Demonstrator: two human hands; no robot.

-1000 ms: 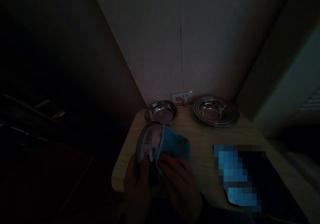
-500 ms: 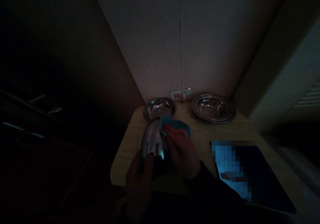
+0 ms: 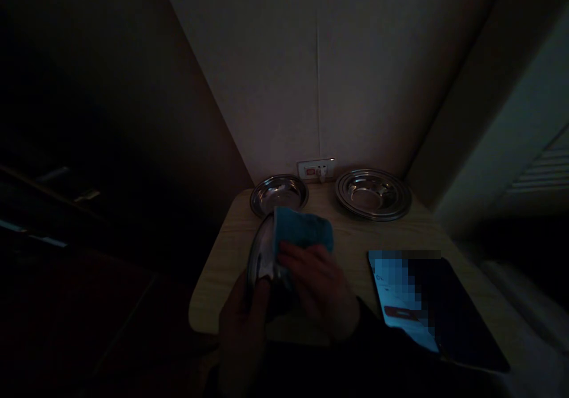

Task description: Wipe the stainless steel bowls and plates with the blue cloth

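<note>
The room is very dark. My left hand (image 3: 246, 321) grips the near rim of a shiny steel plate (image 3: 261, 255), held tilted on edge above the small wooden table (image 3: 222, 267). My right hand (image 3: 317, 282) presses a blue cloth (image 3: 302, 229) against the plate's right face, fingers closed on the cloth. The cloth covers most of the plate's upper right part.
Two more steel plates lie flat at the table's back: a small one (image 3: 278, 194) on the left and a larger one (image 3: 372, 193) on the right. A wall socket (image 3: 316, 168) sits behind them. A dark tablet with a lit screen (image 3: 427, 309) lies at the right front.
My right hand with the blue cloth has slid over the plate, up towards its far edge and then back a little. The plate stands more on edge now.
</note>
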